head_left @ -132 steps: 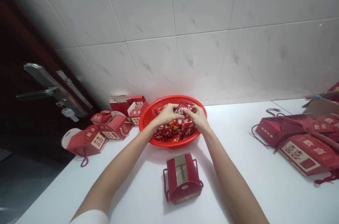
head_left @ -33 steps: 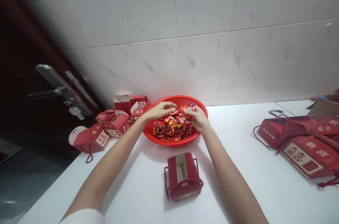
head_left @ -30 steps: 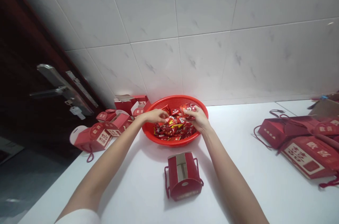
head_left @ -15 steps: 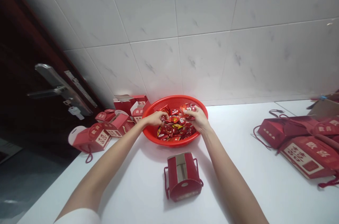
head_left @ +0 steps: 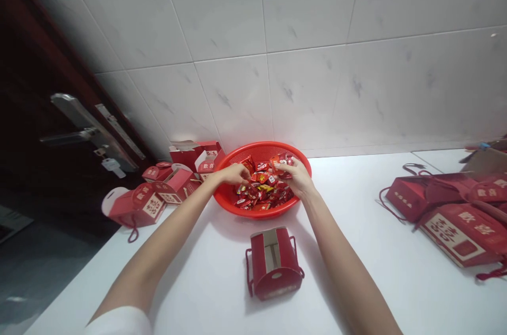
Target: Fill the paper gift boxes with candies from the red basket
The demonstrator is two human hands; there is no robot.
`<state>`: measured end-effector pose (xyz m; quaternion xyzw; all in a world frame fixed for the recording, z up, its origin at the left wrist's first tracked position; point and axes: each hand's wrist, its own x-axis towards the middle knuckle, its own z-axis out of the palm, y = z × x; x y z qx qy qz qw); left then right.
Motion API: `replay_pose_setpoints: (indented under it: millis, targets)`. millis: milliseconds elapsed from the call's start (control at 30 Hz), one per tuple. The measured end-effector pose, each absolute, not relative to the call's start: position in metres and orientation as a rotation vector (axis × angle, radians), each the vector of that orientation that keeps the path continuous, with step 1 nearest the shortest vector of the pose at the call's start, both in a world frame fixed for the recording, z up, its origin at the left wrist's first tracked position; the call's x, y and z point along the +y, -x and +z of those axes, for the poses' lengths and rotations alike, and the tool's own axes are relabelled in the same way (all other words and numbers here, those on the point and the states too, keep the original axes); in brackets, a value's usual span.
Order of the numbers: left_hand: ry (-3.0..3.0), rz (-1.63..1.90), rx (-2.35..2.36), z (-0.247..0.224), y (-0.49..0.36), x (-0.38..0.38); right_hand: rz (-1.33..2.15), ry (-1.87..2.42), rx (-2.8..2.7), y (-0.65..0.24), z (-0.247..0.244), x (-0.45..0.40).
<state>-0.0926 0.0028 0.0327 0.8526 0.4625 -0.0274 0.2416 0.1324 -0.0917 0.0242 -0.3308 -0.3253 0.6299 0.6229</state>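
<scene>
Here, two hands (head_left: 235,174) work over one basket (head_left: 259,213) behind one box (head_left: 277,279).

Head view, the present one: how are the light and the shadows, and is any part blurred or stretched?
In the head view, soft shadows lie around the red basket and middle red box; still in the head view, the door is dark, most print on the candy wrappers is too soft to read, and the right-edge box looks stretched.

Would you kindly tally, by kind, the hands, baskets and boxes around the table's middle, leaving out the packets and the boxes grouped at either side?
Hands: 2 (left hand, right hand)
Basket: 1
Box: 1
Total: 4
</scene>
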Motion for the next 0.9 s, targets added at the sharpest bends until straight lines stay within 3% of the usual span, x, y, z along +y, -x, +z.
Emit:
replay_pose_setpoints:
  millis: [200, 900]
  targets:
    - [-2.314, -0.046, 1.171, 0.023, 0.077, -0.001, 1.434, 0.760, -0.771, -0.132, 0.023, -0.091]
    - [-2.105, 0.389, 0.989, 0.060, 0.079, -0.023, 1.421, 0.755, -0.784, -0.132, 0.024, -0.091]
